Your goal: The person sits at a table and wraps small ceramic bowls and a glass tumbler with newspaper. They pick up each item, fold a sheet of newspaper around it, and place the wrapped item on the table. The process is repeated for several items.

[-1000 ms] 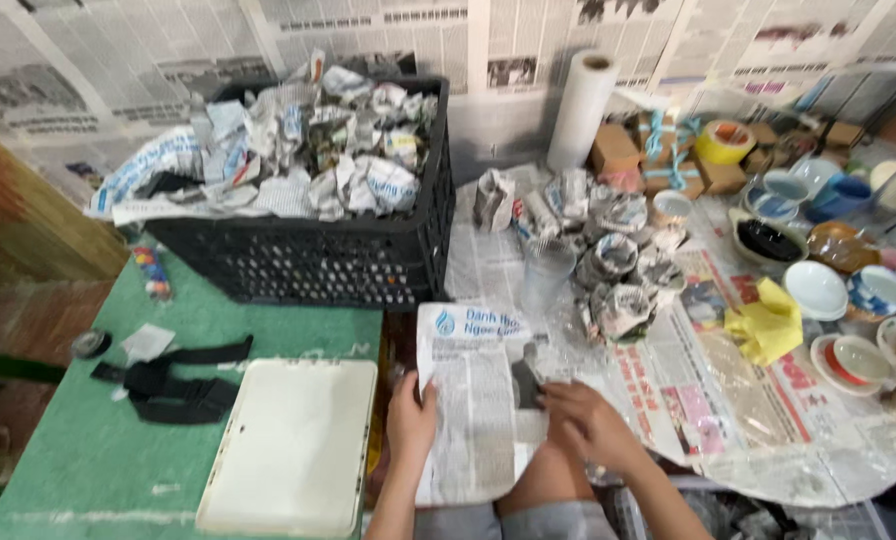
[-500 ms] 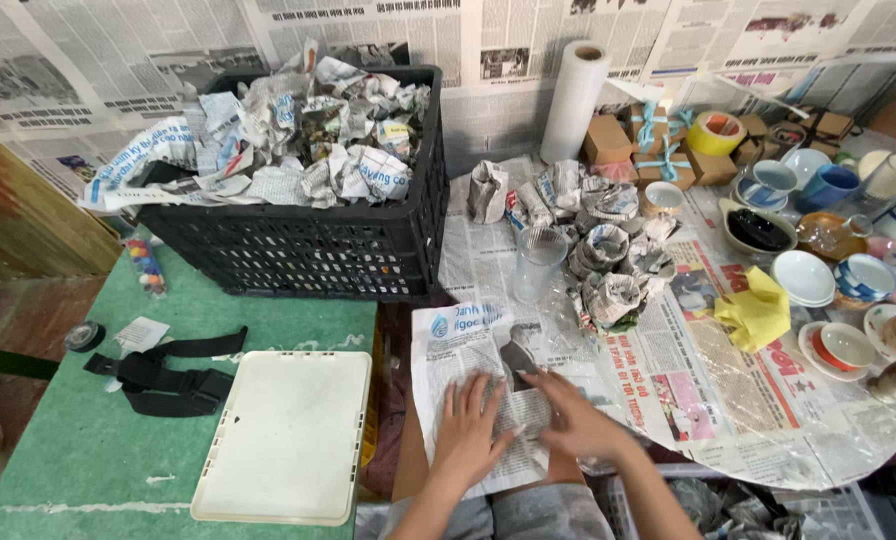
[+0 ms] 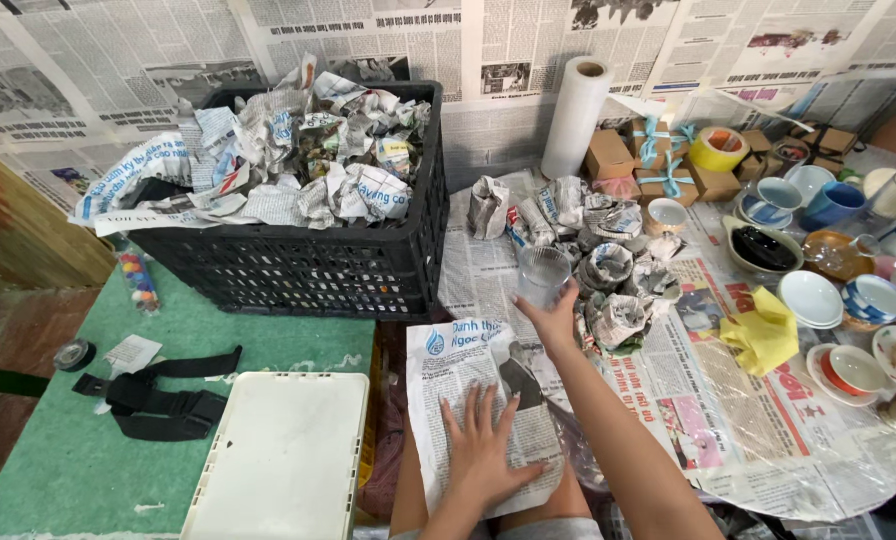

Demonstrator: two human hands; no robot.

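Observation:
A sheet of newspaper (image 3: 468, 370) lies spread across my lap at the bottom centre. My left hand (image 3: 483, 450) rests flat on it with the fingers spread. My right hand (image 3: 553, 318) is stretched forward and closed around the base of a clear ribbed drinking glass (image 3: 542, 274) standing on the newspaper-covered table (image 3: 758, 440). Just right of the glass sits a cluster of items wrapped in crumpled newspaper (image 3: 608, 265).
A black plastic crate (image 3: 308, 260) full of newspaper-wrapped bundles stands on a green table with a white tray (image 3: 283, 465) and a black strap (image 3: 153, 400). Farther right are a paper roll (image 3: 575, 115), small cardboard boxes, yellow tape, a yellow cloth (image 3: 765, 335), and several bowls and cups.
My right hand left the newspaper sheet and reached forward to grasp the clear glass. My left hand moved from the sheet's edge to lie flat on it.

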